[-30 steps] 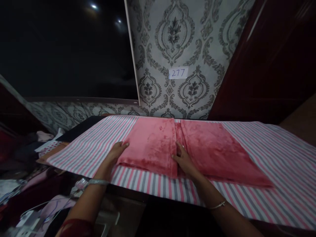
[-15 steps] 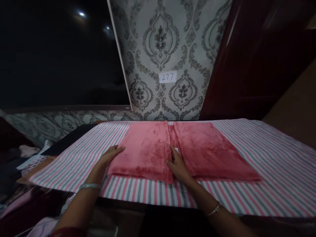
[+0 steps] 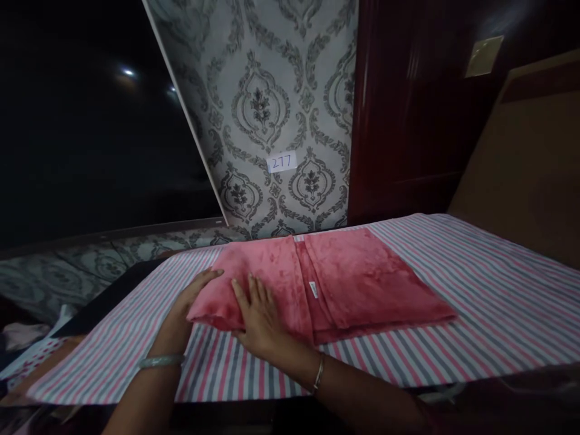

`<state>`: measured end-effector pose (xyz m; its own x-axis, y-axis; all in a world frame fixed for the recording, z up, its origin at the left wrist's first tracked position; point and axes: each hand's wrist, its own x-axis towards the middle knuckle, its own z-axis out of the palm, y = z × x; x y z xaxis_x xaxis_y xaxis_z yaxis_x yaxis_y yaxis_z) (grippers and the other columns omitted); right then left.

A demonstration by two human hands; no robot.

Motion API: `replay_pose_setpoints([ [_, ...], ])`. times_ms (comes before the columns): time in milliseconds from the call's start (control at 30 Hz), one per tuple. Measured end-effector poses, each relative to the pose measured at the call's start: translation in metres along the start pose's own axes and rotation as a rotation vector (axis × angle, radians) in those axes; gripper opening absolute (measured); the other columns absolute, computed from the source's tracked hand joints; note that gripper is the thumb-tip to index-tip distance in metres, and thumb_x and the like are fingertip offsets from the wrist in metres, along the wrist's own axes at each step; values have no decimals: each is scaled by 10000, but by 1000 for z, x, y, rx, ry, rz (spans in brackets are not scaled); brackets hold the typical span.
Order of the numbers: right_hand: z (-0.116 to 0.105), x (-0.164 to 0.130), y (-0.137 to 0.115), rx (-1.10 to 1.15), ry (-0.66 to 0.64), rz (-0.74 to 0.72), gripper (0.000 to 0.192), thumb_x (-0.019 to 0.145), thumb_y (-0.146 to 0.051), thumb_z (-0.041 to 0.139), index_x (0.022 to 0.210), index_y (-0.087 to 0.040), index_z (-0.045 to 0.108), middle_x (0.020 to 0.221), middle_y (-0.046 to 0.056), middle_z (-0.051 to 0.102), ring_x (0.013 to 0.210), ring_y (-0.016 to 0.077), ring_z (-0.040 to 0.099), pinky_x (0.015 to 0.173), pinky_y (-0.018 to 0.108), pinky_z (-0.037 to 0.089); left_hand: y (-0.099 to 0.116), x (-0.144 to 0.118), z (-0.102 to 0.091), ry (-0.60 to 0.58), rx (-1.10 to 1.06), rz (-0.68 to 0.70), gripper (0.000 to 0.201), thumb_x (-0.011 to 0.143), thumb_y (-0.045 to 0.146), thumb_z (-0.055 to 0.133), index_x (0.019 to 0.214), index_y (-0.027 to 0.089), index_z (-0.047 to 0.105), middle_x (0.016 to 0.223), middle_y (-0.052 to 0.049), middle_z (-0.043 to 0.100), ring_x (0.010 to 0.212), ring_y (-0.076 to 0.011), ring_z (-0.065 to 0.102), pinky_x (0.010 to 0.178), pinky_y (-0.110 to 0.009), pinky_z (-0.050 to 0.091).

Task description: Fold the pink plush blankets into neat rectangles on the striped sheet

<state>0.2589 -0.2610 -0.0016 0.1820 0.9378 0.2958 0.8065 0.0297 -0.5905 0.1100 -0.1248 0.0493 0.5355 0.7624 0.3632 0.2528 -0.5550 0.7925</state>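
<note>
1. The right hand [image 3: 258, 317] has crossed from the centre gap onto the left flap of the pink blanket [image 3: 344, 284], beside the left hand [image 3: 193, 296]; both now work the same near-left corner.
2. Both grips are flat, fingers spread: the right presses the flap, the left touches its outer edge, clamping nothing.
3. The blanket lies folded on the striped sheet [image 3: 475, 284] of the bed.
</note>
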Motion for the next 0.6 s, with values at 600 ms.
replay_pose_setpoints([
  [600, 6, 11, 10, 239, 178, -82, 772, 780, -41, 536, 1533, -177, 435, 1435, 121, 598, 1280, 293, 585, 1075, 440, 487, 5, 72, 13, 89, -276, -403, 370, 731, 328, 684, 1074, 197, 733, 956, -97, 784, 1194, -315, 653, 1000, -399, 556],
])
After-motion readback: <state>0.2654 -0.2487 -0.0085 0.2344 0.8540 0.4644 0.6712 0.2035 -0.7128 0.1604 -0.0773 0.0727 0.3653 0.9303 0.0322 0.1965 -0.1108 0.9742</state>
